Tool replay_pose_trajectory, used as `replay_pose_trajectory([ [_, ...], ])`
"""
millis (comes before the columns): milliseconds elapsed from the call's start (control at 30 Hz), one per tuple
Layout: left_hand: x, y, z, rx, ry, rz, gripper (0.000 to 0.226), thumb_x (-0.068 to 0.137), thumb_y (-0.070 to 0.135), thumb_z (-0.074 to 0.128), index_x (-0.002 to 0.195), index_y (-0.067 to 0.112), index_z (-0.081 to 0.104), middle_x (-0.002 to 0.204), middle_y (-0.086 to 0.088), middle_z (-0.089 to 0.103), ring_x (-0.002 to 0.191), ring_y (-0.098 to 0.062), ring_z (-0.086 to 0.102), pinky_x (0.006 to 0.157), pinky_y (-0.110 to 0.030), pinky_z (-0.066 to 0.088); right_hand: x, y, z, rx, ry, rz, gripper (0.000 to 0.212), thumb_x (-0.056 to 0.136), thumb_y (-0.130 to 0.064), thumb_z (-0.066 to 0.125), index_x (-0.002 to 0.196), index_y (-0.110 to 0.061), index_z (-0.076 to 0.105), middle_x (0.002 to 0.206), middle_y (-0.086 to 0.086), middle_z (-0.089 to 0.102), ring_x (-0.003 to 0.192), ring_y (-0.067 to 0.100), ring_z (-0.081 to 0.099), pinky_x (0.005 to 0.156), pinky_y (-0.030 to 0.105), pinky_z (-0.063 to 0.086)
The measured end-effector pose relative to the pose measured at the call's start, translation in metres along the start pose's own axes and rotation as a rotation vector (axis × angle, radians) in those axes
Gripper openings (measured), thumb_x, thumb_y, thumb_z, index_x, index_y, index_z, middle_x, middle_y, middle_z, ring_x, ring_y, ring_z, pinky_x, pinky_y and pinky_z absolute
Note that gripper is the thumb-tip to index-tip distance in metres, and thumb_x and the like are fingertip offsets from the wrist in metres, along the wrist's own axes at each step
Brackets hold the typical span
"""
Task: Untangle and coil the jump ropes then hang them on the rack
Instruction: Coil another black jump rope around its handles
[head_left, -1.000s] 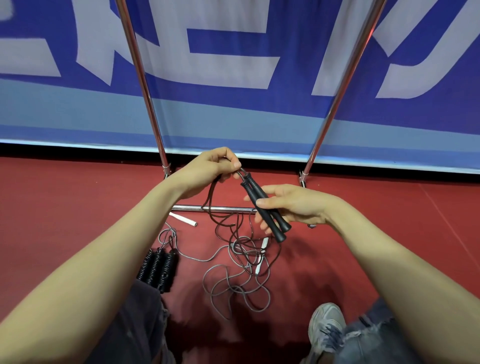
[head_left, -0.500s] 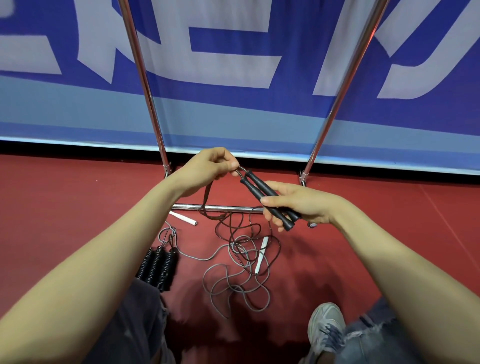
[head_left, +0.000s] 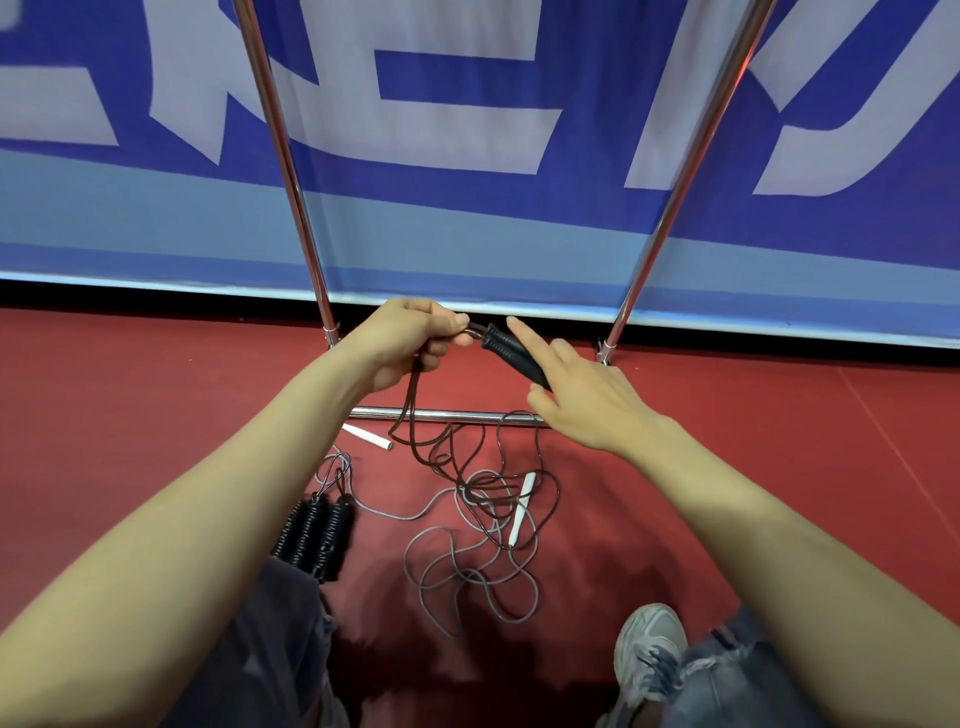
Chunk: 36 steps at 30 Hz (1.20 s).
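While the left hand (head_left: 410, 338) is pinching the dark rope (head_left: 410, 415) right where it joins the two smooth black handles (head_left: 511, 353), the right hand (head_left: 582, 395) is lying over their lower ends with its pointer finger straight. I cannot tell if its other fingers are gripping. The rope is hanging down past the rack (head_left: 441, 414) onto the red floor (head_left: 156, 415). Three bumpy black handles (head_left: 317, 535), one white handle (head_left: 366, 435), another white handle (head_left: 522, 509) and a grey rope (head_left: 467, 577) are lying there.
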<state>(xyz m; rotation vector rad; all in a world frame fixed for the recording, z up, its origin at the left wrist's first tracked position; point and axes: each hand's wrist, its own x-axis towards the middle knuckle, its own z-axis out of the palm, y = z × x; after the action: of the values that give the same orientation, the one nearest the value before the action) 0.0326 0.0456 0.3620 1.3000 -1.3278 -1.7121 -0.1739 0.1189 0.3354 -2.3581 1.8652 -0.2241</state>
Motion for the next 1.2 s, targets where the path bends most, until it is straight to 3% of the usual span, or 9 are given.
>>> replay_pose_trajectory([
  [267,-0.001,0.001,0.0,0.019,0.072,-0.022,0.012,0.089,0.013,0.066,0.079,0.015,0.061,0.076,-0.003,0.071,0.045,-0.004,0.038,0.053,-0.02,0.034,0.008,0.007,0.001,0.287,-0.092,-0.03,0.055,0.099,-0.029,0.045,0.146,-0.047,0.02,0.113,0.001,0.06,0.092,0.024,0.057,0.085,0.042,0.048],
  [367,-0.002,0.002,0.003,-0.013,0.101,0.019,0.014,0.087,0.018,0.069,0.077,0.017,0.06,0.076,-0.001,0.071,0.045,-0.005,0.038,0.052,-0.018,0.039,0.009,0.01,-0.003,0.409,-0.171,0.026,0.054,0.099,-0.033,0.047,0.141,-0.056,0.023,0.076,-0.002,0.059,0.066,0.02,0.062,0.071,0.036,0.053],
  [467,-0.004,0.003,0.006,-0.054,0.122,0.078,0.015,0.087,0.019,0.07,0.076,0.017,0.06,0.078,-0.002,0.071,0.046,-0.005,0.036,0.047,-0.016,0.039,0.01,0.008,-0.011,0.638,-0.254,0.069,0.05,0.099,-0.025,0.049,0.139,-0.05,0.032,0.069,0.001,0.055,0.054,0.015,0.056,0.054,0.029,0.053],
  [567,-0.007,0.006,0.011,-0.112,0.09,0.091,0.009,0.09,0.021,0.066,0.085,0.016,0.06,0.085,-0.005,0.073,0.047,-0.007,0.04,0.047,-0.019,0.045,0.012,0.004,-0.012,0.656,-0.111,0.092,0.044,0.099,-0.023,0.048,0.139,-0.04,0.037,0.073,-0.002,0.056,0.057,0.008,0.053,0.056,0.026,0.046],
  [667,-0.015,0.004,0.028,-0.086,-0.044,0.007,0.014,0.097,0.028,0.055,0.1,0.015,0.058,0.086,-0.005,0.073,0.054,-0.009,0.056,0.066,-0.032,0.057,0.019,0.005,-0.007,0.633,0.169,0.197,0.04,0.1,-0.025,0.047,0.138,-0.03,0.039,0.083,-0.004,0.058,0.069,0.017,0.055,0.071,0.034,0.044],
  [767,-0.026,-0.005,0.052,-0.029,-0.147,0.035,0.012,0.099,0.02,0.05,0.106,0.011,0.055,0.084,-0.006,0.069,0.061,-0.01,0.065,0.064,-0.026,0.055,0.026,0.01,-0.011,0.974,0.306,0.325,0.028,0.1,-0.025,0.047,0.128,-0.026,0.043,0.075,-0.008,0.046,0.056,0.011,0.043,0.058,0.032,0.043],
  [867,-0.033,-0.008,0.067,-0.189,-0.053,0.163,0.011,0.095,0.007,0.056,0.105,0.006,0.053,0.086,-0.008,0.065,0.059,-0.012,0.066,0.061,-0.024,0.056,0.027,0.007,-0.017,1.369,0.275,0.408,0.003,0.102,-0.029,0.044,0.103,-0.026,0.045,0.073,-0.002,0.04,0.05,0.008,0.035,0.048,0.023,0.039],
  [933,-0.035,-0.009,0.071,-0.279,-0.009,0.215,0.01,0.092,0.002,0.059,0.099,0.006,0.053,0.081,-0.008,0.066,0.063,-0.014,0.067,0.061,-0.027,0.057,0.027,-0.001,-0.018,1.585,0.232,0.442,0.01,0.102,-0.034,0.042,0.095,-0.027,0.045,0.071,0.0,0.043,0.048,0.01,0.037,0.049,0.024,0.038],
  [1200,-0.04,-0.012,0.081,-0.348,-0.002,0.012,0.013,0.082,-0.001,0.069,0.083,0.002,0.057,0.075,-0.013,0.066,0.061,-0.014,0.069,0.06,-0.024,0.058,0.032,-0.024,-0.019,1.783,0.242,0.348,0.016,0.102,-0.035,0.041,0.117,-0.034,0.048,0.072,0.002,0.053,0.047,0.01,0.039,0.037,0.019,0.031],
])
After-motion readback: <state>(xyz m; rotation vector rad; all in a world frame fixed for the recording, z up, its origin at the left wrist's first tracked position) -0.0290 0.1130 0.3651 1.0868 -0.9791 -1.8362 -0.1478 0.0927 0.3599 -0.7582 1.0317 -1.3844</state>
